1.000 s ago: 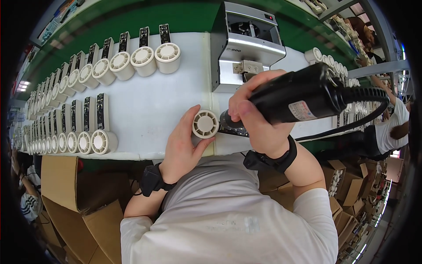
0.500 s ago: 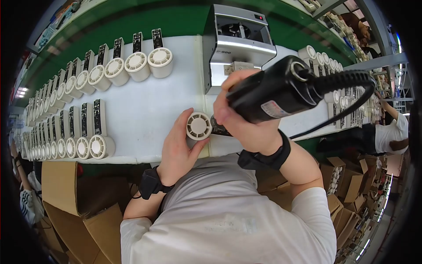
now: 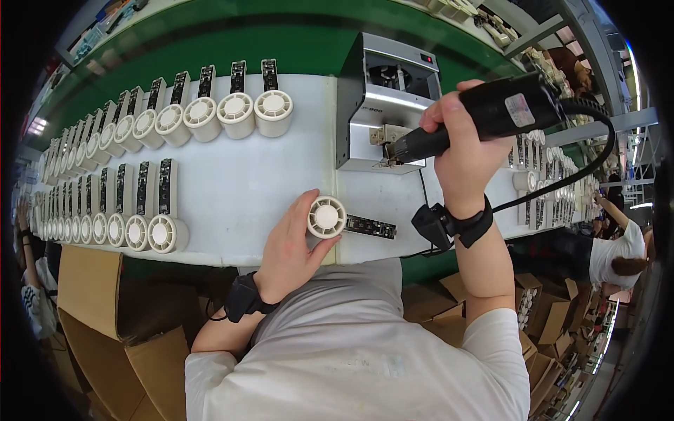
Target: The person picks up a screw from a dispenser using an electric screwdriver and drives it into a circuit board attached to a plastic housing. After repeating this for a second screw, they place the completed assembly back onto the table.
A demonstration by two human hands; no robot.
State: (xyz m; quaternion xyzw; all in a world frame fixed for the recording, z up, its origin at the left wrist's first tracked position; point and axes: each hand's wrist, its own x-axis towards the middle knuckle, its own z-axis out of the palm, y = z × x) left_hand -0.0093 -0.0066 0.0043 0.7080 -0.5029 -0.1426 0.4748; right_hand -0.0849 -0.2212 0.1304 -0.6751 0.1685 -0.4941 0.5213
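My left hand (image 3: 289, 242) is closed around a white round housing (image 3: 326, 217) with a slotted top, keeping it upright at the table's near edge. A flat arm with a dark circuit board (image 3: 371, 226) sticks out from the housing to the right. In my right hand (image 3: 467, 151) is a black electric screwdriver (image 3: 491, 112) with a thick cord, tilted so its nose points down and left. That nose meets the front of a silver-grey screw feeder (image 3: 385, 105); whether a screw is on the bit cannot be seen.
Two rows of similar white housings (image 3: 200, 119) with circuit boards stand on the left of the white table (image 3: 246, 182). More housings (image 3: 525, 180) stand at the right. Open cardboard boxes (image 3: 91, 288) sit below the near edge. A co-worker (image 3: 611, 242) is at the far right.
My right hand has carried the screwdriver up and away from the housing to the front of the screw feeder, uncovering the circuit board. My left hand still holds the housing.
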